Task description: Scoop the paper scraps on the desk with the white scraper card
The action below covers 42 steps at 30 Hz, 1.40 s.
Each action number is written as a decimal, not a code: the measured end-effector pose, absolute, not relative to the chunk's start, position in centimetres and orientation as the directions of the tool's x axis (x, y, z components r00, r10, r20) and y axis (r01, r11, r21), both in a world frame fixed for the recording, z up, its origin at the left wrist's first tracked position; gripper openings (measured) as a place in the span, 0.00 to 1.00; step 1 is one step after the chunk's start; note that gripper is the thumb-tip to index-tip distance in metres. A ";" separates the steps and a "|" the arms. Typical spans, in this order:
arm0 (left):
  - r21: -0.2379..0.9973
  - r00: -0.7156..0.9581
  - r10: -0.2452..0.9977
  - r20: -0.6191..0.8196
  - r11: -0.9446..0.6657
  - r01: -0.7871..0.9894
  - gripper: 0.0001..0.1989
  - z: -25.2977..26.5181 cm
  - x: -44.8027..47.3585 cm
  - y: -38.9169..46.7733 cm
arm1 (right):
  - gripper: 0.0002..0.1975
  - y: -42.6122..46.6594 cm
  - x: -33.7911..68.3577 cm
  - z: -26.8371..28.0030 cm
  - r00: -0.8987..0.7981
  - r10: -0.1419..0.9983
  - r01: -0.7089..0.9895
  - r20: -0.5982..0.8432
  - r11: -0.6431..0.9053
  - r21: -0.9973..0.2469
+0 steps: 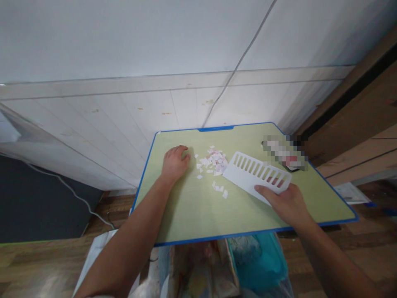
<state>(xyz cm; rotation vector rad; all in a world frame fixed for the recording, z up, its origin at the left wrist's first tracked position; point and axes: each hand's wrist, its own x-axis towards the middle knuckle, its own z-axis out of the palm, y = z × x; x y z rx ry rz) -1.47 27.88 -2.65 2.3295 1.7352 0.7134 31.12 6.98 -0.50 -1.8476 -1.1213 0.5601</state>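
Note:
My right hand (288,203) grips one end of a white slotted plastic tray (245,180), thumb on its plain face and fingers hidden behind. The tray is tilted above the table, its far left corner next to a heap of small white and pinkish paper pieces (217,160). Several loose scraps (218,188) lie nearer to me. To the left of the heap, my left hand (175,162) rests on the table with its fingers gently bent and the thumb apart, holding nothing.
The small table (186,215) has a pale green top and blue edging, set against a white panelled wall. A blurred-out flat object (283,153) lies at its right side. Below the front edge are a turquoise bin (263,265) and a brown box (231,269). A cable (238,62) hangs down the wall.

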 end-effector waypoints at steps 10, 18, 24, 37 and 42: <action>0.411 0.218 0.929 0.298 -0.331 0.849 0.19 -2.4 -1.5 27.3 | 0.15 9.7 29.0 1.6 0.337 0.932 0.491 0.137 -0.050 -0.870; 0.413 0.203 0.938 0.280 -0.309 0.857 0.19 -2.2 -1.2 27.3 | 0.16 12.7 26.9 1.6 0.102 0.979 0.524 0.175 0.097 -0.846; 0.419 0.208 0.943 0.260 -0.304 0.855 0.21 -2.0 -1.2 27.3 | 0.16 12.0 28.6 2.3 -0.007 0.996 0.600 0.091 0.077 -0.796; 0.424 0.203 0.948 0.244 -0.293 0.857 0.21 -1.6 -0.9 26.7 | 0.15 11.1 29.3 3.3 0.108 0.992 0.582 0.069 -0.007 -0.813; 0.403 0.214 0.940 0.266 -0.310 0.861 0.21 -1.8 -0.8 26.9 | 0.13 10.9 30.2 3.0 0.127 0.980 0.600 0.151 0.045 -0.799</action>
